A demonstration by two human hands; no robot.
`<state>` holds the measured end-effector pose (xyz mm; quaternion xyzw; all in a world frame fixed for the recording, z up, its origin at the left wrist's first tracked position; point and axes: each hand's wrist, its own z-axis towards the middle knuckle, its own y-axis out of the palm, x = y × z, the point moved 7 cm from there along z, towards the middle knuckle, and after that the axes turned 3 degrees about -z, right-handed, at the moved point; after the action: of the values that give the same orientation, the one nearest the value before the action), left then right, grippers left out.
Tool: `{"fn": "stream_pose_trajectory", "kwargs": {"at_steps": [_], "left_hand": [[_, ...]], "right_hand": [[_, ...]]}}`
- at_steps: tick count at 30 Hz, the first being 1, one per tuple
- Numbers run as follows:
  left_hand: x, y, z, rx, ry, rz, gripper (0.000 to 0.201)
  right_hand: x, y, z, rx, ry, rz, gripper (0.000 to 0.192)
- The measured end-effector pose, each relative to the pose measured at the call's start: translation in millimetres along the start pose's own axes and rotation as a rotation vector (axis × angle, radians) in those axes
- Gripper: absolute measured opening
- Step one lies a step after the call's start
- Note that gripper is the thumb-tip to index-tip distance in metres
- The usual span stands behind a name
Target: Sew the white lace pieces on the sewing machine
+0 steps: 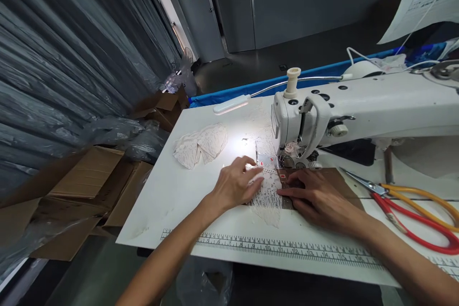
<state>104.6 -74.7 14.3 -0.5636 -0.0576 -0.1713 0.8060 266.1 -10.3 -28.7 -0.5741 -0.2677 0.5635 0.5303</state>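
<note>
Cardboard boxes [89,179] on floor far left, spare lace pile [201,146] on the white table [161,196]. Left hand [236,184] flat, fingers spread, pressing the lace strip [267,196]; nothing gripped. Right hand [319,198] flat on the same strip by the brown piece, also not gripping. Strip lies under the sewing machine [358,105] foot: looks like feeding a seam; hands would need to guide evenly. Scissors [405,210] right.
</note>
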Motion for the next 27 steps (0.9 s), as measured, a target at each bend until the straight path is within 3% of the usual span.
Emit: {"fn": "stream_pose_trajectory", "kwargs": {"at_steps": [2,5,10,21,27], "left_hand": [[19.4,13.3,6.3,-0.117,0.276,0.042,0.025],[30.2,28.2,13.3,-0.236,0.441,0.096,0.029],[28.3,35.9,12.6,-0.321,0.429,0.224,0.035],[28.5,9.7,-26.6,-0.267,0.393,0.081,0.035],[27.2,9.8,-14.7,-0.206,0.361,0.033,0.037]], "right_hand": [[-0.7,-1.2,0.3,0.012,0.007,-0.002,0.037],[-0.9,-1.4,0.4,0.019,0.014,-0.012,0.039],[0.8,0.8,-0.8,0.020,0.004,-0.021,0.038],[0.3,0.9,-1.8,0.044,-0.029,-0.030,0.041],[0.0,0.6,-2.3,0.042,-0.018,-0.031,0.039]]}}
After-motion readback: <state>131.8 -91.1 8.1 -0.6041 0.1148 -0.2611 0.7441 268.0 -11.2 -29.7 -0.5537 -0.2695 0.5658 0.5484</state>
